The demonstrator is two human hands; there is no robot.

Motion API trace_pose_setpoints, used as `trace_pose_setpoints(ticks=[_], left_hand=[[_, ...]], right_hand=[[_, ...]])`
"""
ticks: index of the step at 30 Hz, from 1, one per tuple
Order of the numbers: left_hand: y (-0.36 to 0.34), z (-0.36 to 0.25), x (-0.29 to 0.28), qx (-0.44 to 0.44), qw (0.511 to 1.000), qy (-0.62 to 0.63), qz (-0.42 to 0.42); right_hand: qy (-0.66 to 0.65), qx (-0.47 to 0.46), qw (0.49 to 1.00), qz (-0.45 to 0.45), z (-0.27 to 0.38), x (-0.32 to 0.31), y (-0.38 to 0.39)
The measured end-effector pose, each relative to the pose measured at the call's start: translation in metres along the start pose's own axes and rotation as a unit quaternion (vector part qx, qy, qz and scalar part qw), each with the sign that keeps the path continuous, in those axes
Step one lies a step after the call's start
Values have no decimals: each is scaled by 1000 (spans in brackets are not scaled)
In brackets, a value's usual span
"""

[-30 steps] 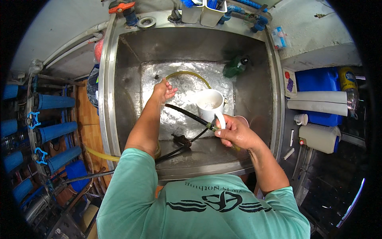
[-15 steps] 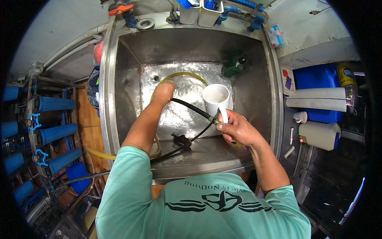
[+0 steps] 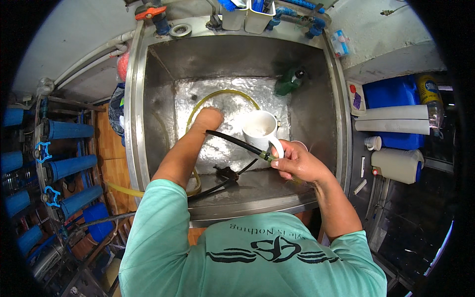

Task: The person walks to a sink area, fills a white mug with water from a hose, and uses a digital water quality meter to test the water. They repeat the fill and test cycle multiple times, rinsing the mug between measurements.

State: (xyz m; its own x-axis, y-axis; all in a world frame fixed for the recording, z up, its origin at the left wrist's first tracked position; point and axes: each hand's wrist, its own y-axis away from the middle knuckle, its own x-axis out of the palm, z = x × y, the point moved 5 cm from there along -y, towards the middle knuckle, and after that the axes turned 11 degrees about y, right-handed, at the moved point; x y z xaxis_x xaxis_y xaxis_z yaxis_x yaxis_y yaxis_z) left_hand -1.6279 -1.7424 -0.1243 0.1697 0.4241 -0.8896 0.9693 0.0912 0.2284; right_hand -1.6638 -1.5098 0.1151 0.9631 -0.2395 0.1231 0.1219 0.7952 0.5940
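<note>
In my right hand [image 3: 302, 163], the thumb and fingers close on a black hose [image 3: 237, 142] near its olive-coloured end. The same hand also grips the handle of a white mug [image 3: 259, 129], which is tilted over the steel sink [image 3: 307, 188]. My left hand [image 3: 210, 118] is closed over the sink floor, left of the mug; its fingers curl out of sight, so what they hold is hidden. A yellow hose [image 3: 222, 92] arcs around beyond it. Lower in the sink lies a dark fitting [image 3: 226, 172] with a black tube.
A green bottle [image 3: 289, 83] stands in the sink's far right corner. Behind the rim are white bins [image 3: 233, 20] with brushes and a red-handled valve [image 3: 150, 13]. Blue filter housings [image 3: 71, 129] line the left; a blue container [image 3: 391, 94] and a small cup [image 3: 373, 143] are at right.
The mug has shifted slightly left and nearer, with its tilt changed. My left hand has moved a little right and nearer; the black hose has shifted slightly with my right hand.
</note>
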Motion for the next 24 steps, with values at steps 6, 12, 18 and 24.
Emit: trace_pose_setpoints(ticks=[6, 12, 18, 24], left_hand=[[7, 35, 12, -261, 871, 415, -19], [24, 22, 20, -354, 581, 729, -76], [38, 28, 27, -360, 594, 706, -137], [64, 12, 24, -359, 674, 639, -98]], right_hand=[[16, 16, 997, -69, -9, -3, -5], [110, 27, 993, -42, -11, 7, -8], [102, -18, 994, -40, -21, 19, -4], [46, -11, 989, -142, -32, 2, -8]])
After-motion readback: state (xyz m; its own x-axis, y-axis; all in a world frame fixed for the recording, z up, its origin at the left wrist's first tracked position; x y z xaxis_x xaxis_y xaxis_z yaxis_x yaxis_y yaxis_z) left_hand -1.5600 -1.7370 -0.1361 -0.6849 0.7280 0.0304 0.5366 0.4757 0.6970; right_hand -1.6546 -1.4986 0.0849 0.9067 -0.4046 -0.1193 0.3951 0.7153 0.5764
